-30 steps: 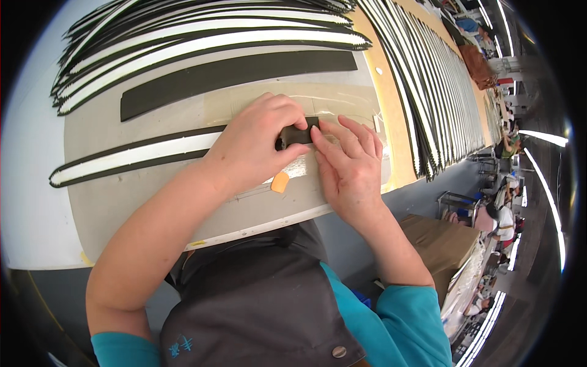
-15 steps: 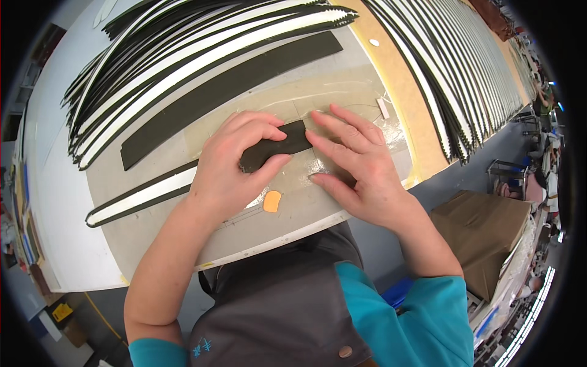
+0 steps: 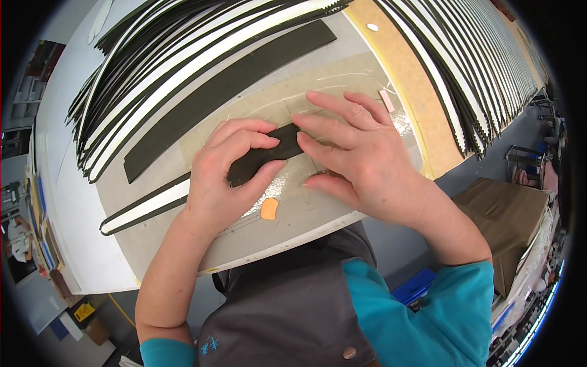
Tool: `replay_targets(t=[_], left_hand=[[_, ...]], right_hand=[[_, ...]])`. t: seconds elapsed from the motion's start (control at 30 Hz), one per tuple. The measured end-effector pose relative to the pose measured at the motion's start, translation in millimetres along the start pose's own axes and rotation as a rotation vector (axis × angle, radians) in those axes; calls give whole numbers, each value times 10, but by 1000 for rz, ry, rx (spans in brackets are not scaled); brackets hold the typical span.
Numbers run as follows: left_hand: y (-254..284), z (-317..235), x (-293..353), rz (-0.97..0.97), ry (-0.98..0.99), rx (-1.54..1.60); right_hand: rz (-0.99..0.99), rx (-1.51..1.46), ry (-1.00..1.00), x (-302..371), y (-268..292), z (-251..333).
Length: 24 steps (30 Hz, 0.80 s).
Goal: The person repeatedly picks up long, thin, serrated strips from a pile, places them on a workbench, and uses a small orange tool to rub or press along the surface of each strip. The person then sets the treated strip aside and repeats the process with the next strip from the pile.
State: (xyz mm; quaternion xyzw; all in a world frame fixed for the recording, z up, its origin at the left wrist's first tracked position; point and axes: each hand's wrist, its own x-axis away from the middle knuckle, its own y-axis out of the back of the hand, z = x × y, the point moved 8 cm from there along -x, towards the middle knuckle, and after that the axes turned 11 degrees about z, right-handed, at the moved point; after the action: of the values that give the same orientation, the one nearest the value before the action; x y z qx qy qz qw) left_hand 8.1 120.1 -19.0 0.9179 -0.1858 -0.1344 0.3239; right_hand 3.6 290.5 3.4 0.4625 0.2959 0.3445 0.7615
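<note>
My left hand lies over a long black strip with a white stripe, pinching its dark right end between thumb and fingers. My right hand rests beside it on a shiny clear sheet, fingers spread, with the fingertips touching the same end of the strip. The strip runs out to the left from under my left hand. A small orange piece lies on the work surface just below both hands.
A plain long black strip lies above the hands. Stacks of black-and-white curved strips fill the back, and more lie on the right. A small pink piece sits near a brown board. A cardboard box stands off the table.
The view has shifted, so the table sits more to the left and tilted. Both hands stay on the strip's end; my right fingers have spread flatter on the sheet.
</note>
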Motion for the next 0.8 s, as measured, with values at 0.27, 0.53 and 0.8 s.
replay_targets(t=[0.27,0.53,0.8], left_hand=[[8,-15,-5,7,-12,-22],[2,-13,-5,42,59,12],[17,-31,-3,52,61,8]], right_hand=[[-56,16,-47,52,-31,-22],[-128,-47,-27,102,-39,-74],[-156,-67,-28,120,-48,-101]])
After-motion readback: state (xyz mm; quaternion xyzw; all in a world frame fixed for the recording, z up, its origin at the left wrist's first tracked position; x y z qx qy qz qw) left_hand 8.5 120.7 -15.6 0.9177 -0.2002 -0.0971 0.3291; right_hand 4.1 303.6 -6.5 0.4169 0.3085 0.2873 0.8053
